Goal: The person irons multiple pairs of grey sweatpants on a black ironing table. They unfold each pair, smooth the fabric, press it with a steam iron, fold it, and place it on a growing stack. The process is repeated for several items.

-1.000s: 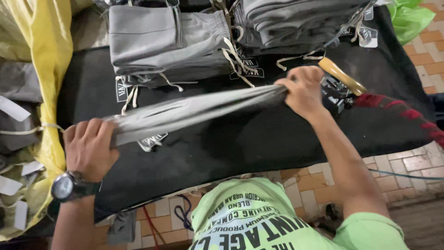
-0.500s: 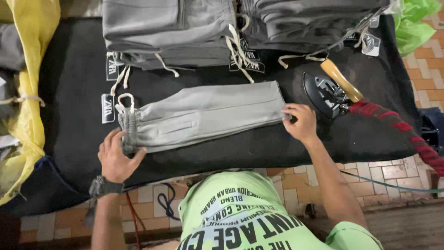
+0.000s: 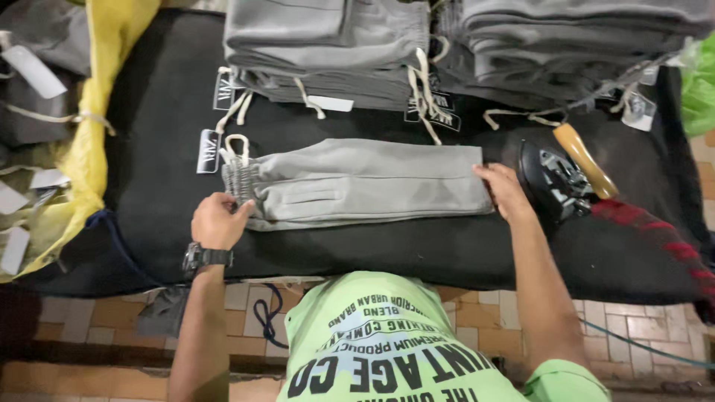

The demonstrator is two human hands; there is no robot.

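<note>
A pair of grey sweatpants [image 3: 365, 182] lies folded lengthwise and flat on the black padded table [image 3: 372, 253], waistband and white drawstring to the left. My left hand [image 3: 217, 221] pinches the elastic waistband at its near corner; a dark watch is on that wrist. My right hand [image 3: 505, 192] presses flat on the cuff end at the right. Just right of that hand sits a black clothes iron [image 3: 557, 179] with a wooden handle.
Two stacks of folded grey garments [image 3: 328, 48] [image 3: 573, 45] with tags and drawstrings stand along the table's far edge. A yellow sack [image 3: 97, 112] with more tagged clothes is at the left. A red-black braided cord [image 3: 655, 234] runs right from the iron. Tiled floor lies below.
The sweatpants, held stretched in the air a second ago, now lie flat on the table. Both hands came down with them and rest on the two ends.
</note>
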